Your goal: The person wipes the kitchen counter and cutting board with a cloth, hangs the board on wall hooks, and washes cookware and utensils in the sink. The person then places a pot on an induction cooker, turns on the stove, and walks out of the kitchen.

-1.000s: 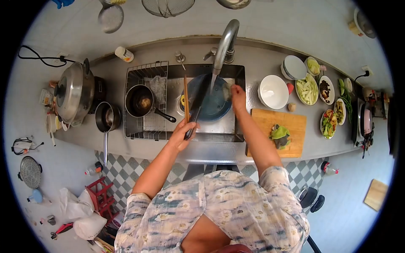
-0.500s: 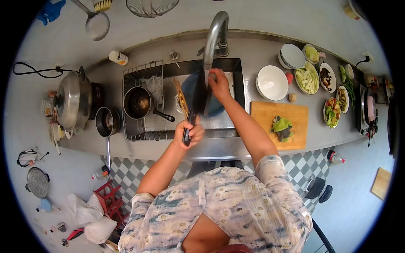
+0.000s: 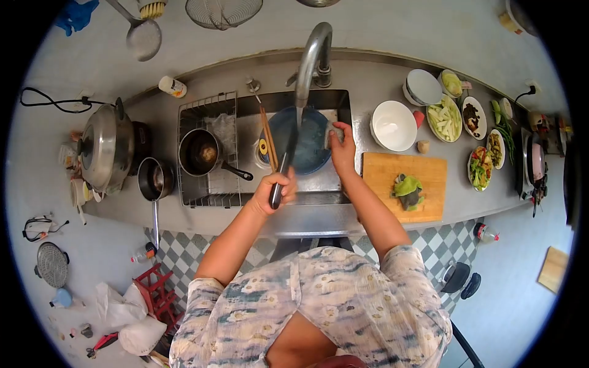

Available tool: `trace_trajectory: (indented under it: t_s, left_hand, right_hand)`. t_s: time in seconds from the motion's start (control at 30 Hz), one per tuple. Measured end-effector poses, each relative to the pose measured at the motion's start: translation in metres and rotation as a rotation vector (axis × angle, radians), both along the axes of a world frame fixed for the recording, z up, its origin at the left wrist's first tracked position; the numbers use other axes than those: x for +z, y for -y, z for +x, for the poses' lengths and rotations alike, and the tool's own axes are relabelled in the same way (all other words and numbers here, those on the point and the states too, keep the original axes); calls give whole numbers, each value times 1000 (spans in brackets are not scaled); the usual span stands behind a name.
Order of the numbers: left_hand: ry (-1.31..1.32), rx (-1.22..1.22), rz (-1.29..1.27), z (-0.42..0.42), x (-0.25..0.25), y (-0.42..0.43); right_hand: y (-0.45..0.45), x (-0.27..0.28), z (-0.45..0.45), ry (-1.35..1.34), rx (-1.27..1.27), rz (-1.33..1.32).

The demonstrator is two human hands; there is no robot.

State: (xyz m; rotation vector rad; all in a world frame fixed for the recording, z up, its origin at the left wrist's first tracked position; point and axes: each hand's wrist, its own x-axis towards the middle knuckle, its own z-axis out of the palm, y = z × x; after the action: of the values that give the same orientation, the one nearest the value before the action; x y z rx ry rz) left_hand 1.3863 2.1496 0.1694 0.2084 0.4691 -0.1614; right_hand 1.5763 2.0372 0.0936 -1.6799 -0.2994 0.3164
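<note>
My left hand (image 3: pixel 274 191) is closed around the black handle of a kitchen knife (image 3: pixel 289 145). The blade points away from me and is seen nearly edge-on, beneath the faucet (image 3: pixel 314 55). Under it sits a blue basin (image 3: pixel 318 161) with water in it, inside the sink (image 3: pixel 215 195). To the right of the blade, apart from it, my right hand (image 3: pixel 344 149) is closed on a small greyish pad (image 3: pixel 333 135) at the basin's rim; its exact kind is unclear. Long wooden chopsticks (image 3: pixel 267 132) lean in the sink left of the knife.
A wire rack (image 3: pixel 195 105) with a small black pan (image 3: pixel 199 153) fills the sink's left side. On the right are a cutting board (image 3: pixel 380 178) bearing a green-grey cloth (image 3: pixel 407 189), a white bowl (image 3: pixel 394 124) and several food dishes. A saucepan (image 3: pixel 156 178) stands at left.
My right hand has moved off the knife blade to the right, and the greyish pad now shows in it. The blade has turned more edge-on, while my left hand keeps its grip.
</note>
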Motion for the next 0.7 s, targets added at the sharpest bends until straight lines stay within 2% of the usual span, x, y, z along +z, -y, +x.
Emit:
trace_trajectory:
  t_s: [0.03, 0.13, 0.17, 0.23, 0.3, 0.43, 0.53, 0.57, 0.6, 0.7]
  left_hand:
    - [-40, -22, 21, 3, -3, 0]
    - [-66, -75, -33, 8, -10, 6]
    - [5, -125, -53, 8, -9, 9]
    - [-23, -179, 25, 3, -1, 11]
    - [-13, -261, 130, -7, -3, 7]
    - [-298, -413, 1144, -20, 13, 14]
    - [-430, -613, 1829, -28, 11, 5]
    - [-370, -588, 2025, -33, 0, 0]
    - [-399, -628, 2063, -38, -9, -2]
    - [-431, -704, 2222, -34, 5, -9]
  right_hand:
    - [-2, 17, -7, 180, 19, 69]
    - [-11, 53, -27, 445, 394, 31]
    - [-16, 48, -23, 503, 335, 26]
    - [-30, 28, -8, 610, 217, 21]
    - [-33, 15, 19, 448, 97, -46]
    - [-23, -4, 45, 54, -14, -68]
    - [-16, 4, 54, 99, -35, -26]
    - [-17, 9, 61, 136, -57, -53]
    - [-21, 15, 70, 204, -109, -66]
    - [-38, 19, 113, 431, -236, -152]
